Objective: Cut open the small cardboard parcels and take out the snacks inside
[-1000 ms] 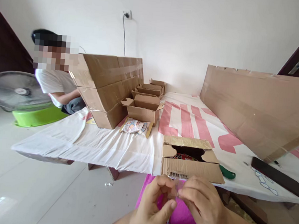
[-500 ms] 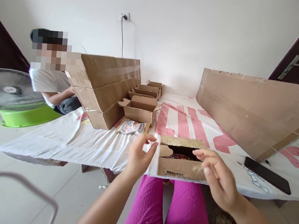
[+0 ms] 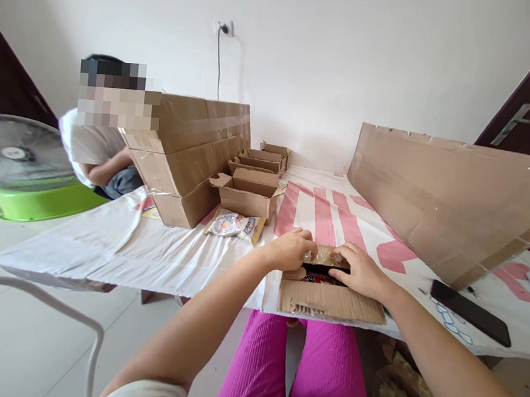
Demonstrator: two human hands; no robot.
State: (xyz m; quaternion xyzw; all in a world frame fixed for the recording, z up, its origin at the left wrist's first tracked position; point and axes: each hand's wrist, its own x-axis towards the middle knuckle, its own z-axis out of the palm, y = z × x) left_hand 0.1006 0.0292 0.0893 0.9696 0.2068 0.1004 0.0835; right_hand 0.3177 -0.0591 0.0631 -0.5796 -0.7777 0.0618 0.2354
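A small cardboard box (image 3: 330, 301) lies at the table's front edge, right in front of me. Its top gap is dark, with a colourful printed packet (image 3: 317, 277) partly visible inside. My left hand (image 3: 294, 250) has its fingers curled over the left part of the far flap (image 3: 323, 254). On the right of that same flap, my right hand (image 3: 358, 270) grips with bent fingers, its thumb by the opening. Clear tape glints on the flap between them. To the left, a printed plastic bag (image 3: 235, 225) rests apart from both hands.
Open cardboard boxes (image 3: 249, 198) line up beside a stack of taped cartons (image 3: 189, 168). A large cardboard panel (image 3: 444, 194) stands on the right, near a black phone (image 3: 471, 312). Another person (image 3: 99, 149) sits behind the stack, by a fan (image 3: 16, 154).
Both hands have moved inward and come down onto the far flap of the small box. The near flap lies lower and flatter. The other person has leaned toward the stacked cartons.
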